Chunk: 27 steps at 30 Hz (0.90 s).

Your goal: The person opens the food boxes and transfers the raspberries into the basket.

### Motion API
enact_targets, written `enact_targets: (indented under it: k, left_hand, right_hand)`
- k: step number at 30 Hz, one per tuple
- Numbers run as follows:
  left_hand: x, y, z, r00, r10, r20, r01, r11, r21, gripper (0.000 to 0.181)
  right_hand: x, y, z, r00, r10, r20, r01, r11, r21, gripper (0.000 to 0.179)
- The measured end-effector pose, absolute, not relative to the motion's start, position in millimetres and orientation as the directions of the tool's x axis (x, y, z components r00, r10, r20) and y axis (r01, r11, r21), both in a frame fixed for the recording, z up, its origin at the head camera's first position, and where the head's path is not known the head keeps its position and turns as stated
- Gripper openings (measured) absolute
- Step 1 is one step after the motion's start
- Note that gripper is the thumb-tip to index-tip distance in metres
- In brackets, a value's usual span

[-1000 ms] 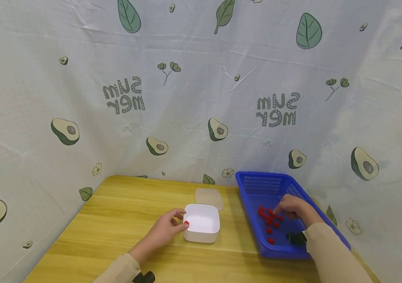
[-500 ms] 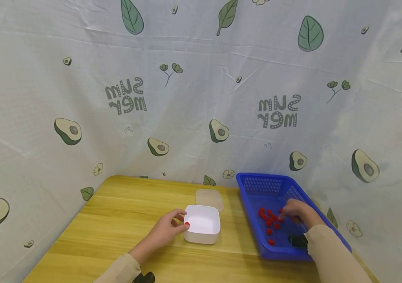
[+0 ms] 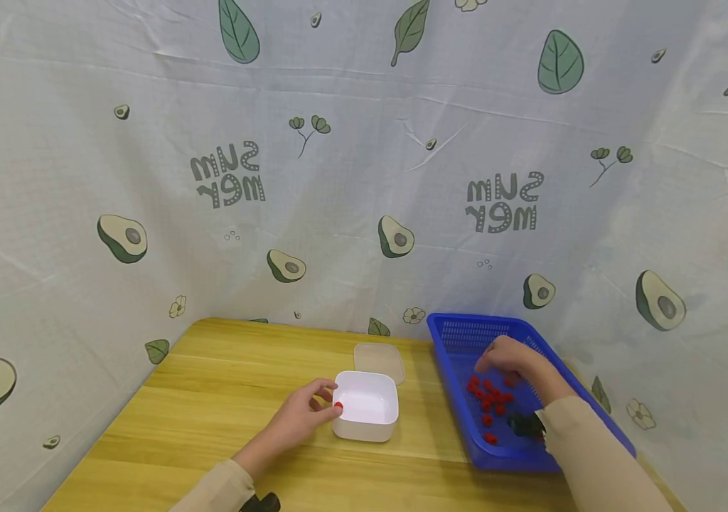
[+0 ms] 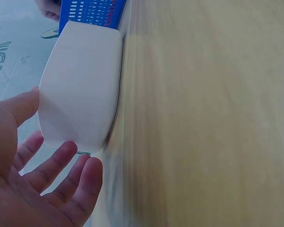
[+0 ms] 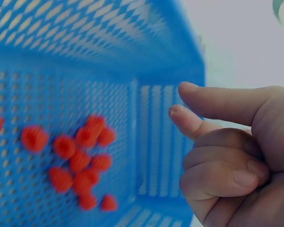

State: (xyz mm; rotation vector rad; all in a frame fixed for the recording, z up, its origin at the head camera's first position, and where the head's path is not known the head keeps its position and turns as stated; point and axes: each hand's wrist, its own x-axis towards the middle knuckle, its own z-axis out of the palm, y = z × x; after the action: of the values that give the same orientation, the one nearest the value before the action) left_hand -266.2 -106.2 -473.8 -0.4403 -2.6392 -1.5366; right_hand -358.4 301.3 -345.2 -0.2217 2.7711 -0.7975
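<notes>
My left hand is at the left side of a white, square plastic box. Its thumb touches the box edge in the left wrist view, while the relaxed fingers spread beside one end. A small red spot shows by the thumb tip; what it is I cannot tell. Over the blue basket hovers my right hand. In the right wrist view its thumb and index finger are extended, with nothing visible between them, and the other fingers are curled. Several red raspberries lie loose on the basket floor, apart from that hand.
A pale, flat square lid lies behind the box on the wooden table. An avocado-print cloth hangs behind and to the sides. The perforated basket walls rise around the raspberries, and a dark device sits at the right wrist.
My right hand first went slightly right within the basket, then rose and moved left, away from the raspberries. The left hand and the box have stayed in place.
</notes>
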Motion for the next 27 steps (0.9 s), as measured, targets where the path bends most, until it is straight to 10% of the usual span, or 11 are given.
enact_targets:
  k: [27]
  left_hand:
    - [-266.3, -105.6, -475.3, -0.961, 0.215, 0.175, 0.258, 0.458, 0.851, 0.04]
  right_hand:
    - [-346.7, 172.8, -352.4, -0.935, -0.306, -0.181, -0.11, 0.733, -0.671, 0.015]
